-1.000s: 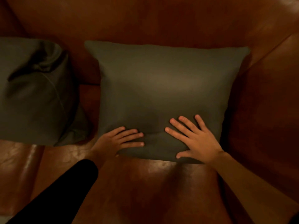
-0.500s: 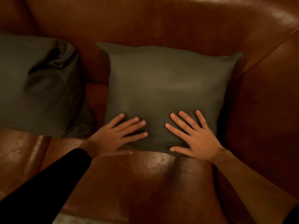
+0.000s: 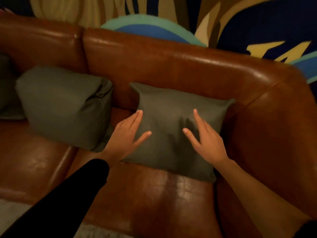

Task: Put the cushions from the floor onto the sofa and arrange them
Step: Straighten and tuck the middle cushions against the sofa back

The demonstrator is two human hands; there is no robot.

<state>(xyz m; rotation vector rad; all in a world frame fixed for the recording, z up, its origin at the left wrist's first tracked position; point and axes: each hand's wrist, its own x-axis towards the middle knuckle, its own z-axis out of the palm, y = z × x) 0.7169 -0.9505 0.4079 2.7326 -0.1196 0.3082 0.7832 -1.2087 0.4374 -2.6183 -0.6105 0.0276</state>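
A slumped grey cushion (image 3: 65, 107) is seen propped against the sofa (image 3: 171, 66) back; beside it, a second cushion (image 3: 175, 127) in the corner is flanked by the left hand (image 3: 127, 134) and right hand (image 3: 204, 141), fingers spread flat, holding nothing, apparently to square it.

No readable txt anywhere I can see. Wall painting (image 3: 257, 28) behind the sofa (image 3: 171, 66) has yellow shapes on dark blue, maybe letters, but too blurred to tell. No labels, brands or nos. on the cushions (image 3: 173, 117).
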